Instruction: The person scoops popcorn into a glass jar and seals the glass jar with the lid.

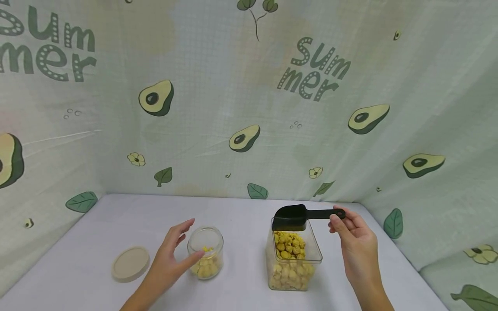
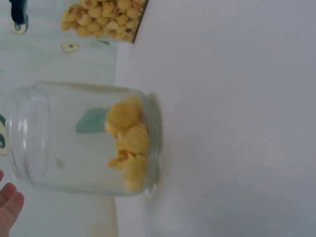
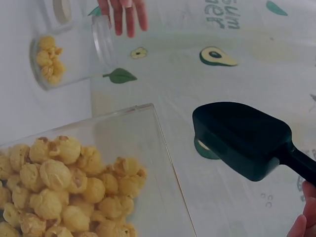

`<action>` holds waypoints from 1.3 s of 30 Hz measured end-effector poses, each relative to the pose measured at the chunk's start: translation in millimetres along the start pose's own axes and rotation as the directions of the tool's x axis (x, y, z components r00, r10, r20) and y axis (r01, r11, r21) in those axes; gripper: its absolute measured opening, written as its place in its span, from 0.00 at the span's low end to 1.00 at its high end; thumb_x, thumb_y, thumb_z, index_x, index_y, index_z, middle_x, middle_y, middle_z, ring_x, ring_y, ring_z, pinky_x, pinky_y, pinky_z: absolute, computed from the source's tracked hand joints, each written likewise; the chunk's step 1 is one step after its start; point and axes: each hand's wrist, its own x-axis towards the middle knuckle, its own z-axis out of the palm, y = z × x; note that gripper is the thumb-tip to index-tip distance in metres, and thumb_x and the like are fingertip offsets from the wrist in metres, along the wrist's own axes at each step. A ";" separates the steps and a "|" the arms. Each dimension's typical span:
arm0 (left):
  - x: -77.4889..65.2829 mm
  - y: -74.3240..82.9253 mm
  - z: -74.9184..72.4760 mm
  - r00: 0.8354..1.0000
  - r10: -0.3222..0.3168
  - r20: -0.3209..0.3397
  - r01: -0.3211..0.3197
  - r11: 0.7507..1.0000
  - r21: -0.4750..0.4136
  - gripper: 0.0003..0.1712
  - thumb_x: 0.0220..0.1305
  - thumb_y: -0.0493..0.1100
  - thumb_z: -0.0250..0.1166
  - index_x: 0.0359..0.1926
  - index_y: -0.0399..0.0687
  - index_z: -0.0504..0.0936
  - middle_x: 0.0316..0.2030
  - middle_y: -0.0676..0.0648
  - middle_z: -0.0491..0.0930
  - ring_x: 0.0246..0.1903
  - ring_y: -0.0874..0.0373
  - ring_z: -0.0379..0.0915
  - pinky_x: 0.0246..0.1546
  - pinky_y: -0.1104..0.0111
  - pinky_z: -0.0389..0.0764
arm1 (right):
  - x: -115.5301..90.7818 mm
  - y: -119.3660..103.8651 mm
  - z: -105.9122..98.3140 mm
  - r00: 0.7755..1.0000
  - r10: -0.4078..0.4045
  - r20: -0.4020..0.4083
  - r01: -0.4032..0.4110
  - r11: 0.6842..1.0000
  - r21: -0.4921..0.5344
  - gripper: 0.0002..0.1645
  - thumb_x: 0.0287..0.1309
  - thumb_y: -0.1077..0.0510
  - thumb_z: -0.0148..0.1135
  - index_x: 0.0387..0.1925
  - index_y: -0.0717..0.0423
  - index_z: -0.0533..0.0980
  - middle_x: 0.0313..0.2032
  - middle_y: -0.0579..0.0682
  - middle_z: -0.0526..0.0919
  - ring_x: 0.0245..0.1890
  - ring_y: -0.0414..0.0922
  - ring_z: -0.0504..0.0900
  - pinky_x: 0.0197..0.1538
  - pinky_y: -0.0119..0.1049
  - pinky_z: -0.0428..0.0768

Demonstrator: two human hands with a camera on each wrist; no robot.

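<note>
My right hand [image 1: 359, 242] pinches the end of a black scoop's handle. The scoop [image 1: 292, 218] hangs level over a clear square container [image 1: 317, 259] partly filled with yellow popcorn [image 1: 289, 246]; in the right wrist view the scoop [image 3: 242, 138] is above the rim. My left hand [image 1: 169, 255] is beside a round glass jar [image 1: 206, 237], its thumb and fingers spread apart near the mouth. A small layer of popcorn [image 2: 131, 143] lies at the bottom of the jar, plainly seen in the left wrist view.
A round beige lid [image 1: 130, 264] lies flat on the white table [image 1: 241, 268], left of the jar. Behind and along the sides hangs a pale cloth [image 1: 202, 108] printed with avocados and leaves. The jar and the square container stand apart.
</note>
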 end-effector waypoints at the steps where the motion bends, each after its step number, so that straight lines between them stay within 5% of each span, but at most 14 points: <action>1: 1.6 4.7 2.8 0.999 0.039 -0.011 -0.039 0.999 0.003 0.40 0.49 0.36 0.71 0.64 0.51 0.65 0.58 0.49 0.67 0.57 0.71 0.60 0.57 0.88 0.60 | 0.3 -0.3 -1.1 1.000 -0.006 -0.005 0.006 1.000 -0.001 0.13 0.57 0.71 0.57 0.45 0.65 0.74 0.32 0.45 0.84 0.28 0.39 0.77 0.37 0.25 0.77; 4: 4.5 20.0 13.9 0.996 0.087 -0.016 -0.087 0.996 0.023 0.42 0.47 0.37 0.73 0.64 0.55 0.65 0.60 0.51 0.66 0.60 0.68 0.60 0.59 0.86 0.59 | 0.6 -1.2 -3.8 1.000 -0.019 -0.022 0.019 1.000 -0.023 0.13 0.56 0.71 0.58 0.45 0.64 0.75 0.32 0.44 0.84 0.28 0.39 0.77 0.37 0.25 0.77; 11: 7.1 50.1 46.2 0.993 0.097 0.074 -0.097 0.995 -0.001 0.43 0.50 0.43 0.72 0.65 0.62 0.62 0.62 0.57 0.65 0.62 0.62 0.61 0.59 0.61 0.70 | 0.2 -6.4 -5.0 0.996 -0.042 -0.074 0.029 0.985 -0.173 0.16 0.54 0.70 0.61 0.46 0.65 0.75 0.34 0.42 0.84 0.31 0.36 0.79 0.39 0.21 0.79; 15: 8.9 54.2 65.1 0.985 0.097 0.145 -0.084 0.992 -0.094 0.41 0.53 0.45 0.70 0.65 0.61 0.62 0.62 0.56 0.65 0.62 0.61 0.62 0.62 0.68 0.69 | -0.1 -9.3 -4.4 0.993 -0.091 -0.071 0.068 0.956 -0.285 0.18 0.53 0.70 0.62 0.48 0.66 0.75 0.34 0.42 0.84 0.35 0.34 0.79 0.42 0.18 0.78; 18: 9.8 54.3 76.9 0.978 0.091 0.190 -0.059 0.985 -0.165 0.39 0.54 0.45 0.69 0.65 0.59 0.62 0.63 0.54 0.65 0.61 0.60 0.63 0.61 0.64 0.70 | -0.2 -7.8 -4.5 0.982 -0.188 -0.027 0.159 0.894 -0.419 0.19 0.52 0.69 0.64 0.48 0.62 0.76 0.34 0.39 0.83 0.35 0.35 0.78 0.41 0.16 0.76; 22: 11.2 53.6 88.2 0.966 0.029 0.257 0.036 0.969 -0.245 0.37 0.56 0.45 0.68 0.65 0.59 0.63 0.63 0.52 0.65 0.60 0.59 0.64 0.61 0.61 0.71 | -0.9 -4.2 -3.4 0.946 -0.320 0.054 0.290 0.758 -0.585 0.19 0.50 0.68 0.65 0.46 0.56 0.79 0.32 0.34 0.81 0.32 0.34 0.76 0.36 0.17 0.71; 28: 14.8 51.3 102.3 0.936 -0.061 0.348 0.176 0.935 -0.309 0.33 0.57 0.45 0.67 0.63 0.55 0.66 0.62 0.48 0.67 0.59 0.52 0.65 0.60 0.61 0.71 | -1.9 1.3 -0.6 0.890 -0.430 0.155 0.409 0.599 -0.688 0.20 0.47 0.68 0.68 0.45 0.54 0.80 0.30 0.35 0.78 0.32 0.31 0.70 0.32 0.20 0.66; 39: 17.3 44.0 122.6 0.913 -0.136 0.384 0.284 0.889 -0.359 0.35 0.56 0.46 0.67 0.64 0.46 0.66 0.60 0.41 0.66 0.57 0.43 0.67 0.54 0.62 0.77 | -4.2 13.5 6.5 0.799 -0.494 0.343 0.566 0.424 -0.707 0.23 0.44 0.68 0.70 0.46 0.56 0.78 0.31 0.48 0.79 0.32 0.35 0.70 0.29 0.17 0.69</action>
